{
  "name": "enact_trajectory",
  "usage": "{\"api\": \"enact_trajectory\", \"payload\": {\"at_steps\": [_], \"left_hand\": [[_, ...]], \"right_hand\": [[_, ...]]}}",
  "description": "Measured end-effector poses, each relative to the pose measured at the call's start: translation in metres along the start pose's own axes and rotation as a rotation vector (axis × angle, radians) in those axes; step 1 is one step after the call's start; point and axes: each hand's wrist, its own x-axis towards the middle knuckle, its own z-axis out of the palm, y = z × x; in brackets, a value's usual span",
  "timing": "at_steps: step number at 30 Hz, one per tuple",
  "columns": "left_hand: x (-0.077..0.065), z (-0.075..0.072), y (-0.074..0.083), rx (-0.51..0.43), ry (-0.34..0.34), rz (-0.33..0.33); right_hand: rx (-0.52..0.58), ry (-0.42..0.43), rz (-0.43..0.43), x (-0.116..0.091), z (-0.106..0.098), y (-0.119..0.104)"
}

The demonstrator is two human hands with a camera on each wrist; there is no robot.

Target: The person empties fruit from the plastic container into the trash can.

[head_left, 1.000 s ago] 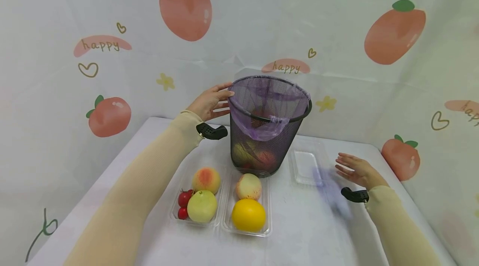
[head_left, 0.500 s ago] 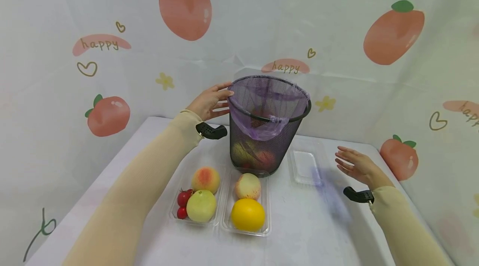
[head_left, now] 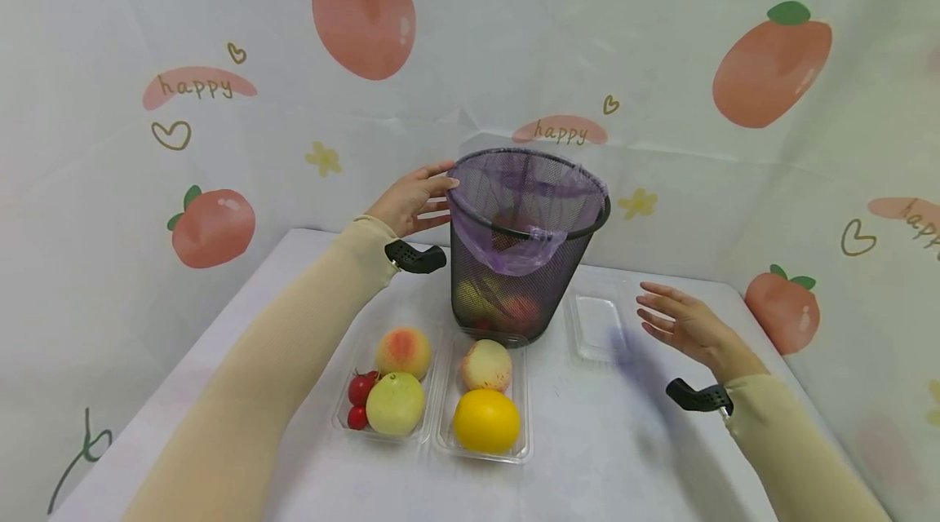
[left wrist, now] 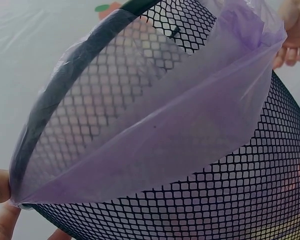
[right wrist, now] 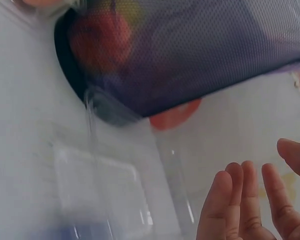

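Note:
A black mesh wastebasket (head_left: 580, 261) with a purple plastic liner (head_left: 514, 257) stands at the middle back of the table. Fruit shows through its mesh, including a red one (head_left: 521, 310). My left hand (head_left: 411, 202) touches the basket's left rim from outside with outstretched fingers, and those fingertips meet the rim in the left wrist view too. To the right of the basket, my right hand (head_left: 686, 326) hangs above the table, fingers loosely extended and holding nothing. Near it lies a clear plastic tray (head_left: 598, 326), also visible beneath the hand in the right wrist view.
In front of the basket sit two clear trays. The left one (head_left: 422, 439) holds a peach (head_left: 404, 351), a green fruit (head_left: 395, 404) and small tomatoes (head_left: 361, 389). The other (head_left: 523, 444) bears a pale peach (head_left: 486, 365) and a yellow fruit (head_left: 486, 422). A blurred bluish patch (head_left: 624, 351) is unclear.
My right hand has risen slightly and then shifted left toward the clear tray. My left hand and the basket have stayed in place.

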Motion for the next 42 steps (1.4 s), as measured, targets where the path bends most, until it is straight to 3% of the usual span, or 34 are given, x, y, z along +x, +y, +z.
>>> {"api": "enact_trajectory", "payload": {"at_steps": [14, 23, 34, 42], "left_hand": [[0.001, 0.0, -0.001, 0.001, 0.002, 0.004], [0.001, 0.0, -0.001, -0.005, -0.005, 0.001], [0.001, 0.0, 0.0, -0.007, -0.007, -0.003], [0.0, 0.0, 0.0, -0.011, -0.001, -0.002]], "right_hand": [[-0.11, -0.113, -0.035, -0.006, 0.053, 0.022], [-0.123, -0.195, -0.011, -0.005, 0.073, 0.049], [-0.116, -0.164, 0.082, -0.003, 0.1, 0.083], [-0.116, -0.132, 0.105, 0.001, 0.11, 0.104]]}}
